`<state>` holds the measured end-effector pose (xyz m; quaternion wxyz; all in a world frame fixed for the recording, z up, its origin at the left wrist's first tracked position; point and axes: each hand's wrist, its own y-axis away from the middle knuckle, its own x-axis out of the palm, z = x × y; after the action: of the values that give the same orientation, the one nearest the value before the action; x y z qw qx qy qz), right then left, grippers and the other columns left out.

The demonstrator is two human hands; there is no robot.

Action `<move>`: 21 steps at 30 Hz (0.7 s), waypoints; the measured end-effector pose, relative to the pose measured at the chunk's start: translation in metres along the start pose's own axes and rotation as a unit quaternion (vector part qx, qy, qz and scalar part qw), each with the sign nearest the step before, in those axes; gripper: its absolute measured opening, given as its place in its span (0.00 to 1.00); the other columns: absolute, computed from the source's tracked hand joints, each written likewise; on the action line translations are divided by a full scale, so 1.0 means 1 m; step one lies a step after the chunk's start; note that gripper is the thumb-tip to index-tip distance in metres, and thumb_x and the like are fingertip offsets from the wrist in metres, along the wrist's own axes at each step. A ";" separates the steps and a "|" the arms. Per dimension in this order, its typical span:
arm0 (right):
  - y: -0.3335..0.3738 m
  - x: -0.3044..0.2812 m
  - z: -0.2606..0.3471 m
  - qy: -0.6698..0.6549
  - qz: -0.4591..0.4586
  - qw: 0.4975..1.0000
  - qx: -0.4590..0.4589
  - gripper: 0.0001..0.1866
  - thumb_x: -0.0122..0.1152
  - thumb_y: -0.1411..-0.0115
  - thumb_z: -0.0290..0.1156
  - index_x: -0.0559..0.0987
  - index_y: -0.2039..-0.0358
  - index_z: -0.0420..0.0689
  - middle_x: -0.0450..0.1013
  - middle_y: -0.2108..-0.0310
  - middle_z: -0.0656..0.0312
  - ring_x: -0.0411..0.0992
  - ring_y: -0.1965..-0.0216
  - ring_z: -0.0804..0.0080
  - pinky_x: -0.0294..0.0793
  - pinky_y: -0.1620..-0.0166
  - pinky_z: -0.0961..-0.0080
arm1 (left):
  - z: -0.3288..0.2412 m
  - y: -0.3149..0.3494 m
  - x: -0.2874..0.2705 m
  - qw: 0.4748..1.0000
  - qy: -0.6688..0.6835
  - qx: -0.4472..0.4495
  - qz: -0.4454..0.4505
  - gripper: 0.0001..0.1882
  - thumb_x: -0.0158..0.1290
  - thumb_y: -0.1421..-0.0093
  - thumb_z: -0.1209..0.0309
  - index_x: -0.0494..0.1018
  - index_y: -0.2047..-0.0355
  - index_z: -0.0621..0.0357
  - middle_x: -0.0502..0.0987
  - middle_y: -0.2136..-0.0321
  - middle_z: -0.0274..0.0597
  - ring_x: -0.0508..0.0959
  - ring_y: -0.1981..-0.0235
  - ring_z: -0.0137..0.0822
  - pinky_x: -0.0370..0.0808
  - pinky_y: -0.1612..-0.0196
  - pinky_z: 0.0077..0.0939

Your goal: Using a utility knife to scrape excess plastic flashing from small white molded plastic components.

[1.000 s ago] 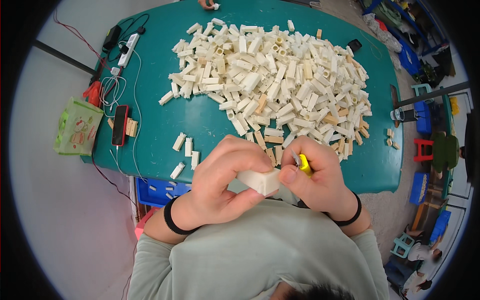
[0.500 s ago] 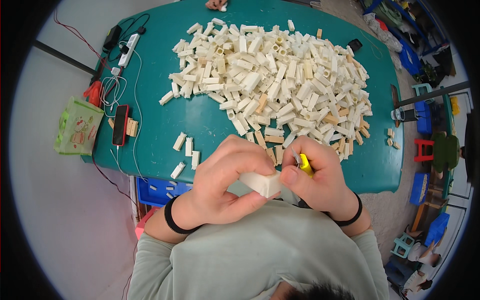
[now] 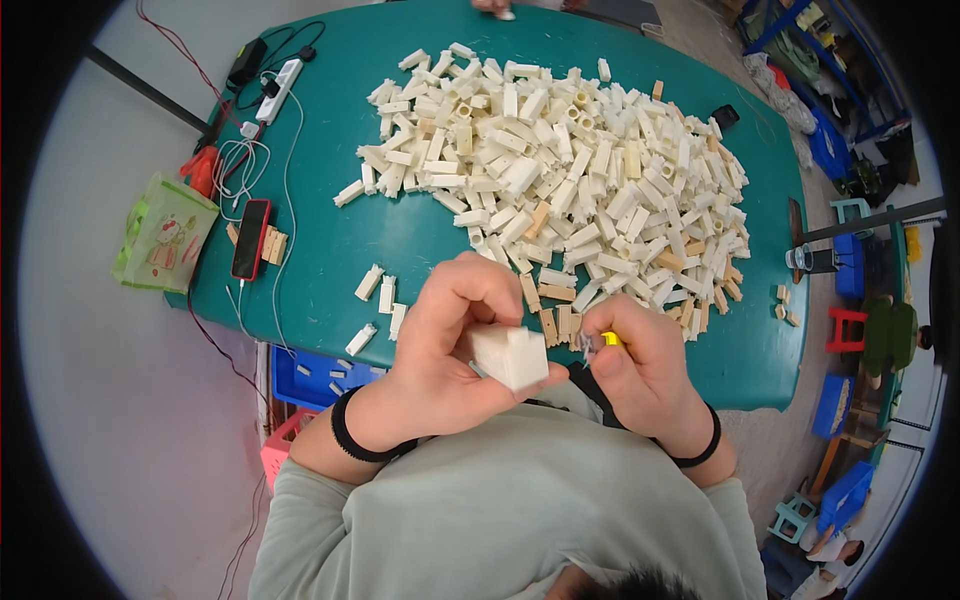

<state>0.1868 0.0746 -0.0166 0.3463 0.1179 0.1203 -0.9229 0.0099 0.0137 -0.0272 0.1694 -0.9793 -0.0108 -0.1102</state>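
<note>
My left hand (image 3: 445, 345) grips a white, box-shaped plastic piece (image 3: 512, 358) between thumb and fingers, its squared end tilted up. To its right, my right hand (image 3: 640, 360) is closed around a yellow utility knife (image 3: 609, 340), most of whose handle is hidden by the fingers. The blade side points toward the white piece, with a small gap between them. Just beyond both hands a large heap of similar white and tan pieces (image 3: 560, 150) covers the green table (image 3: 330, 250). Several loose white pieces (image 3: 387, 294) lie left of my left hand.
On the left are a phone (image 3: 251, 240), white cables, a power strip (image 3: 275, 92) and a green bag (image 3: 166, 235). A blue bin (image 3: 300, 380) with a few pieces sits below the table edge. Another person's hand (image 3: 492, 6) shows at the far edge.
My right hand and the knife have drawn away from the white piece, down and right. My left hand has turned the piece so its end faces up more. The view has shifted slightly.
</note>
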 end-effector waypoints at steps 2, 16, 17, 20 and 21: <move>-0.002 0.000 0.005 0.032 0.002 0.999 -0.007 0.15 0.55 0.47 0.40 0.69 0.76 0.41 0.63 0.84 0.61 0.62 0.85 0.74 0.60 0.81 0.82 | 0.001 0.000 -0.003 0.999 0.034 0.026 -0.009 0.22 0.60 0.59 0.81 0.64 0.64 0.58 0.64 0.64 0.39 0.67 0.67 0.27 0.65 0.66 0.17; -0.003 -0.001 0.013 0.102 0.006 0.989 -0.104 0.13 0.60 0.51 0.37 0.70 0.80 0.41 0.65 0.86 0.62 0.63 0.87 0.69 0.60 0.84 0.78 | -0.004 -0.004 -0.005 0.984 -0.129 0.124 0.005 0.21 0.58 0.60 0.80 0.64 0.64 0.62 0.69 0.70 0.43 0.69 0.69 0.34 0.66 0.67 0.23; -0.003 -0.001 0.013 0.102 0.005 0.989 -0.104 0.13 0.60 0.51 0.37 0.70 0.80 0.41 0.65 0.86 0.62 0.63 0.87 0.69 0.60 0.84 0.78 | -0.005 -0.003 -0.005 0.984 -0.129 0.123 0.005 0.21 0.58 0.60 0.80 0.64 0.64 0.62 0.69 0.70 0.43 0.69 0.69 0.34 0.66 0.67 0.23; -0.002 0.000 0.014 0.108 0.006 0.989 -0.106 0.14 0.60 0.51 0.37 0.70 0.80 0.41 0.65 0.86 0.62 0.63 0.87 0.70 0.59 0.85 0.78 | -0.005 -0.002 -0.005 0.983 -0.133 0.123 -0.002 0.21 0.59 0.60 0.80 0.64 0.64 0.61 0.69 0.70 0.43 0.69 0.69 0.33 0.66 0.68 0.22; -0.002 0.000 0.014 0.109 0.005 0.988 -0.106 0.14 0.60 0.51 0.38 0.69 0.80 0.41 0.65 0.86 0.62 0.63 0.87 0.70 0.59 0.85 0.78 | -0.005 -0.002 -0.005 0.983 -0.135 0.124 -0.004 0.22 0.59 0.61 0.80 0.64 0.64 0.61 0.69 0.70 0.42 0.69 0.69 0.33 0.66 0.68 0.22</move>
<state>0.1836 0.0716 -0.0031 0.3463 0.1813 0.2540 -0.8847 0.0038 0.0141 -0.0225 0.2861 -0.9565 -0.0511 0.0244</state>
